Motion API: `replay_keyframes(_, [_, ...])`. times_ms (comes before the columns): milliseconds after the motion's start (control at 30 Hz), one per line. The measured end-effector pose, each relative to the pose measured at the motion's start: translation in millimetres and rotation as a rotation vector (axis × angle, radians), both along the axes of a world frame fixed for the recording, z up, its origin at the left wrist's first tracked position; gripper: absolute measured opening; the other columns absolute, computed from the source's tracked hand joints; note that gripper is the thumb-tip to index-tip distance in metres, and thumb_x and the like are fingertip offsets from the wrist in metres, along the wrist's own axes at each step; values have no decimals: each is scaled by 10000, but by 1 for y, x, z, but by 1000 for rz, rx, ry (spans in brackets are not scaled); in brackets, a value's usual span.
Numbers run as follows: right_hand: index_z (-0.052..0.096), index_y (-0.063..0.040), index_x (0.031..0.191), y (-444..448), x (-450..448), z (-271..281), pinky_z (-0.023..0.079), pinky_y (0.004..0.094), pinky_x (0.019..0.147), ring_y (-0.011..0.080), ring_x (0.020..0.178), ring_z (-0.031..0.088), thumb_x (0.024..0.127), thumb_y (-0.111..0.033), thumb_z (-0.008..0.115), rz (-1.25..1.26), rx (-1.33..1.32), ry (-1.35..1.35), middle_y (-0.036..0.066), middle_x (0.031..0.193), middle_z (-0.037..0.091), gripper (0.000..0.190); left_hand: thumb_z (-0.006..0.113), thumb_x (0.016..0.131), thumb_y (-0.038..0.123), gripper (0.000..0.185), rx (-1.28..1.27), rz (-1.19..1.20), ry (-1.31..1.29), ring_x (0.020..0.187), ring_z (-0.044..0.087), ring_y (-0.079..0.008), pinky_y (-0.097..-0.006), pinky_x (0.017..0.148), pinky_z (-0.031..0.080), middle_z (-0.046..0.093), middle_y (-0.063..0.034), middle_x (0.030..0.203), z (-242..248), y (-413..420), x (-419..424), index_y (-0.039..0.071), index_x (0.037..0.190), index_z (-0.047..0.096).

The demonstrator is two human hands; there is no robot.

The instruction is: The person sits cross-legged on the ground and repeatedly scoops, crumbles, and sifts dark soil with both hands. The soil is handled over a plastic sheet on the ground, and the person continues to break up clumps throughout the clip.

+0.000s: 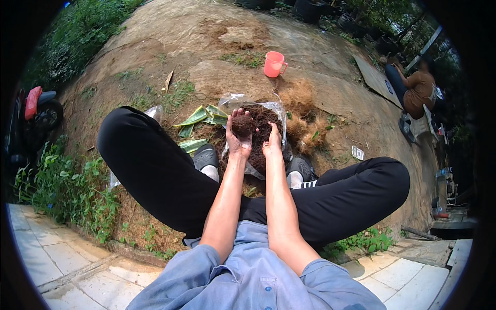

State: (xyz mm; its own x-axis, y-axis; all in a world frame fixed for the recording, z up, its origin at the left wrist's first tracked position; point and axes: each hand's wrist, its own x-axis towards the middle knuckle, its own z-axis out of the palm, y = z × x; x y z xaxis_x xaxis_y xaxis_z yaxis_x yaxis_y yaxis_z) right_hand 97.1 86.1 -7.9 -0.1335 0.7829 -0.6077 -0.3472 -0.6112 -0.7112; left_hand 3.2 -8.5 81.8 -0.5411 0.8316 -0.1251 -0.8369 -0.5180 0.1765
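Observation:
A round ball of dark brown soil and fibre (242,126) rests in my left hand (239,141), which is palm up with the fingers curled around it. Just to the right, my right hand (273,139) is held over the loose dark soil (260,153), palm turned inward, with crumbs of soil on its fingers. Both hands are above a clear plastic bag (284,116), spread open on the ground between my feet and filled with that soil. Variegated green and yellow leaf cuttings (195,117) lie left of the bag. Brown coconut fibre (300,100) is heaped to its right.
A pink plastic mug (274,64) stands beyond the bag. At the far right another person (419,91) sits beside a flat board (376,79). A motorcycle (44,108) is at the left edge. Pale tiles (407,277) lie behind me, and weeds (58,182) grow at left.

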Motion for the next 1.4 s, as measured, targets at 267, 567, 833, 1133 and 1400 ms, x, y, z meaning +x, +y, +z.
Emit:
replay_keyframes(267, [691, -270, 1034, 0, 0, -6, 229, 211, 435, 33, 571, 482, 916, -495, 669, -9, 20, 33, -116, 907, 657, 255, 663, 960, 548, 458, 102, -3, -128, 1187, 647, -263, -496, 1068, 519, 693, -39, 1226, -1, -6, -3, 137, 1163, 673])
replay_keyframes(567, [678, -235, 1011, -1, -3, -5, 273, 200, 398, 38, 536, 550, 912, -460, 682, -47, 52, 20, -95, 817, 684, 246, 657, 975, 499, 469, 301, -16, 45, 1273, 605, -318, -545, 1096, 485, 668, -59, 1324, 18, -2, 6, 155, 1293, 650])
replay_keyframes(833, [636, -225, 951, -12, -6, 14, 269, 221, 417, 64, 489, 350, 871, -485, 706, -29, 76, -10, -92, 727, 488, 281, 627, 982, 550, 482, 699, -347, 40, 1201, 642, -265, -511, 1079, 501, 711, -85, 1212, -23, 4, -4, 99, 1141, 689])
replay_keyframes(1133, [639, -110, 1071, -15, -7, 22, 473, 317, 797, 128, 939, 581, 928, -320, 637, -88, 1, -83, 18, 1060, 637, 254, 653, 958, 559, 649, 411, -74, 74, 1412, 480, -294, -481, 1184, 414, 536, -102, 1486, 21, -1, 7, 144, 1442, 534])
replay_keyframes(1400, [651, -104, 1148, -14, -6, 10, 482, 347, 910, 155, 1009, 634, 949, -299, 616, -31, 63, 20, 27, 1096, 674, 280, 676, 966, 506, 435, -180, -27, 7, 1198, 643, -275, -458, 1062, 532, 703, -52, 1211, 4, 0, 1, 113, 1154, 677])
